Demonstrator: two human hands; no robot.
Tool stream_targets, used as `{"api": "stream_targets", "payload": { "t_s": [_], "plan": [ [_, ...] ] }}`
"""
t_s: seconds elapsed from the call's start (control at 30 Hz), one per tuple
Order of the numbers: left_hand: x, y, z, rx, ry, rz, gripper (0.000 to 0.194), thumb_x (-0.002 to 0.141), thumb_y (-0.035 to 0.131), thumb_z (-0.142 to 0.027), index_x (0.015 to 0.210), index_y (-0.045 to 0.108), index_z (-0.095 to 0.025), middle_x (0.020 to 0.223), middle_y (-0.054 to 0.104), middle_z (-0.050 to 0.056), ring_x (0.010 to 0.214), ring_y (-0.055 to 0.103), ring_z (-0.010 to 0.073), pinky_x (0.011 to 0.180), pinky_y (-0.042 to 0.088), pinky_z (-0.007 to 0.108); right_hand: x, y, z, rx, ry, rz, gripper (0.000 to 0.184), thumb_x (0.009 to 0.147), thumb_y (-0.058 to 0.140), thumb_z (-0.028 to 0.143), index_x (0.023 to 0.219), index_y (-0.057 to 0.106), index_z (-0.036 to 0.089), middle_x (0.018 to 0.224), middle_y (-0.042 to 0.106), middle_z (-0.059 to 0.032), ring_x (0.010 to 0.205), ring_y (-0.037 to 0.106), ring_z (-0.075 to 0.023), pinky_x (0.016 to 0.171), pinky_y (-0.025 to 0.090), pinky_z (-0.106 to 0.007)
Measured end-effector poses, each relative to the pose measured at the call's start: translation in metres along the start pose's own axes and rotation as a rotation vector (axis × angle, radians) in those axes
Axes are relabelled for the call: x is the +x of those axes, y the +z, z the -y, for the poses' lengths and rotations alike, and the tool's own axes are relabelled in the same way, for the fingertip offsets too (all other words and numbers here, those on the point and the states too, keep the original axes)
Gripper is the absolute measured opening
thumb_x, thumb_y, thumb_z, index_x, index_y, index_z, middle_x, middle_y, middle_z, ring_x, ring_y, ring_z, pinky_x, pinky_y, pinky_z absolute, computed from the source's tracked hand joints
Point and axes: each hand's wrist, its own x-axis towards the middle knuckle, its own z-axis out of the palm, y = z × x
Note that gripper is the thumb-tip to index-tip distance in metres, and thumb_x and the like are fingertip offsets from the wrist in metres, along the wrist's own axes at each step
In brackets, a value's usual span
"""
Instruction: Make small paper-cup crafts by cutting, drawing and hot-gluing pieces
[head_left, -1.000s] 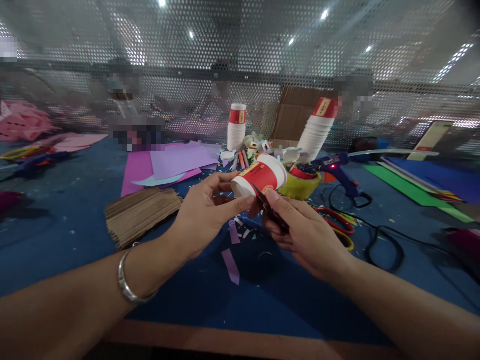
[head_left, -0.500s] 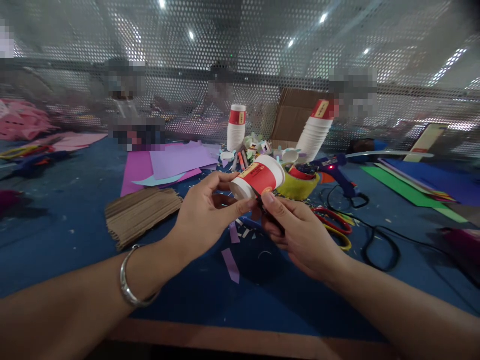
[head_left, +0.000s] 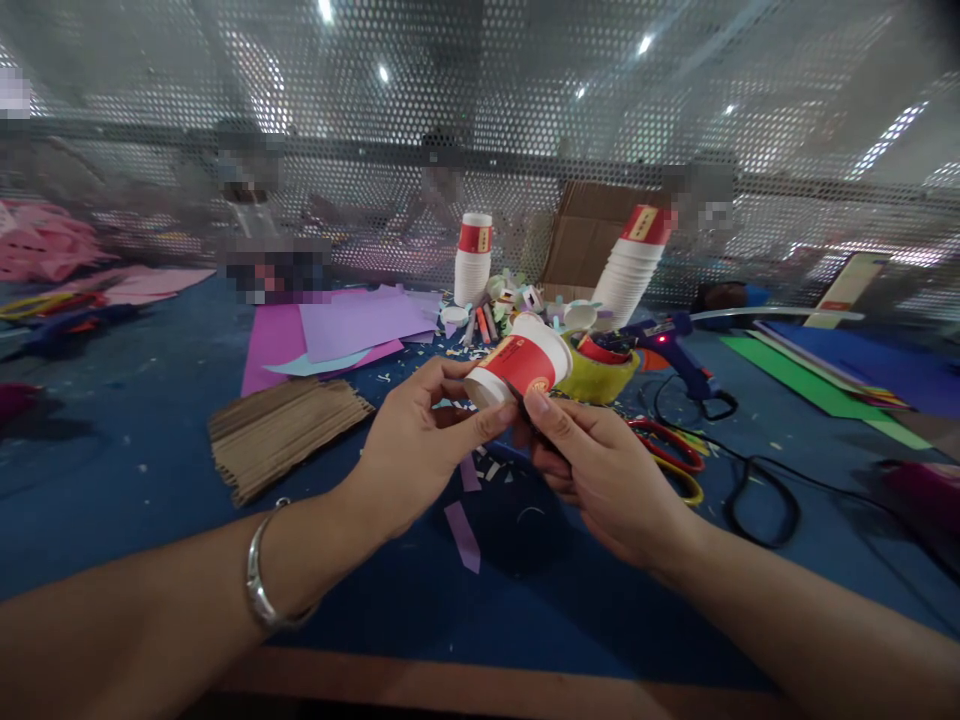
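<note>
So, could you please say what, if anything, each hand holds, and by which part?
The left hand holds a cup by its white left end. The right hand holds a dark tool; its gripped part is hidden.

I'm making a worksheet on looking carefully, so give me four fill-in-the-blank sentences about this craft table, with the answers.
1. The left hand holds a red-and-white paper ____.
2. The bracelet is worn on the person's ____ arm.
3. The blue glue gun shows a small ____ light.
4. Of the two looped handles beside the right hand, one is red and the other is ____.

Missing words: cup; left; red; yellow.
</note>
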Motion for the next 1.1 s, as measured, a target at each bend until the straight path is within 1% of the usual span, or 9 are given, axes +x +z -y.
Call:
{"api": "stream_targets", "payload": {
  "t_s": [0.17,0.27,0.4,0.53,0.63,0.77,0.9,1.0,1.1],
  "plan": [
    [0.0016,-0.0034,-0.0004,0.054,0.058,0.027,0.042,0.075,0.083,-0.037,0.107,0.062,-0.019,0.097,0.069,0.003,0.084,0.067,0.017,0.08,0.055,0.035,-0.0001,-0.0014,0.0012,-0.038,-0.011,0.007,0.048,0.087,0.063,0.063,0.073,0.054,0.018,0.052,0.03,0.0088,0.045,0.019,-0.0037,0.041,0.01,-0.02],
    [0.003,-0.0048,-0.0012,0.104,0.078,0.033,0.046,0.075,0.083,-0.035,0.112,0.062,-0.017,0.101,0.07,0.005,0.088,0.067,0.0184,0.081,0.054,0.035,-0.0003,-0.0021,0.001,-0.05,-0.02,0.013,0.048,0.088,0.061,0.063,0.073,0.057,0.017,0.052,0.031,0.0083,0.045,0.02,-0.0037,0.041,0.011,-0.021],
    [0.0034,-0.005,-0.0019,0.134,0.132,0.036,0.045,0.077,0.081,-0.035,0.114,0.062,-0.016,0.105,0.071,0.009,0.094,0.067,0.0209,0.081,0.055,0.036,-0.0005,-0.002,0.0008,-0.047,-0.04,0.0,0.049,0.086,0.063,0.064,0.072,0.058,0.017,0.053,0.033,0.0077,0.045,0.021,-0.0037,0.04,0.011,-0.021],
    [0.0019,-0.0048,-0.0025,0.154,0.149,0.033,0.047,0.077,0.081,-0.036,0.116,0.062,-0.016,0.105,0.071,0.008,0.086,0.068,0.0196,0.075,0.058,0.035,-0.0005,-0.0015,0.0004,-0.054,-0.049,-0.017,0.05,0.084,0.064,0.064,0.07,0.059,0.016,0.051,0.034,0.0077,0.044,0.021,-0.0034,0.039,0.011,-0.02],
    [0.0006,-0.0041,-0.0033,0.184,0.186,0.018,0.047,0.078,0.081,-0.034,0.117,0.061,-0.018,0.102,0.071,0.007,0.081,0.068,0.0179,0.072,0.059,0.033,-0.0008,-0.0017,-0.0001,-0.065,-0.074,-0.023,0.05,0.084,0.064,0.064,0.071,0.06,0.016,0.054,0.039,0.0065,0.045,0.024,-0.0031,0.039,0.012,-0.02],
    [0.0003,-0.0043,-0.0036,0.202,0.208,0.016,0.046,0.077,0.081,-0.035,0.116,0.062,-0.019,0.101,0.071,0.006,0.082,0.069,0.0177,0.071,0.06,0.032,-0.0017,-0.0025,-0.0004,-0.091,-0.089,-0.024,0.05,0.085,0.063,0.065,0.072,0.061,0.017,0.054,0.038,0.007,0.044,0.022,-0.003,0.038,0.012,-0.02],
    [0.0006,-0.0067,-0.0021,0.233,0.229,0.056,0.045,0.079,0.08,-0.036,0.117,0.063,-0.021,0.103,0.072,0.006,0.083,0.07,0.0179,0.07,0.06,0.031,-0.002,-0.003,-0.0008,-0.102,-0.062,-0.025,0.05,0.085,0.063,0.065,0.073,0.061,0.016,0.054,0.038,0.007,0.044,0.021,-0.003,0.039,0.011,-0.02],
    [0.0002,-0.0077,-0.0009,0.262,0.274,0.059,0.045,0.079,0.08,-0.034,0.119,0.062,-0.022,0.107,0.071,0.006,0.085,0.07,0.018,0.074,0.061,0.033,-0.0015,-0.0037,-0.0012,-0.099,-0.062,-0.016,0.05,0.086,0.062,0.064,0.073,0.061,0.016,0.052,0.036,0.0073,0.044,0.022,-0.0035,0.039,0.012,-0.02],
    [-0.0004,-0.0073,-0.0017,0.278,0.305,0.038,0.048,0.079,0.08,-0.032,0.121,0.061,-0.019,0.109,0.07,0.008,0.088,0.07,0.0192,0.08,0.062,0.037,-0.0017,-0.0042,-0.0004,-0.104,-0.078,-0.002,0.05,0.087,0.061,0.064,0.072,0.06,0.016,0.051,0.034,0.0077,0.044,0.022,-0.0037,0.039,0.012,-0.02]
  ]
}}
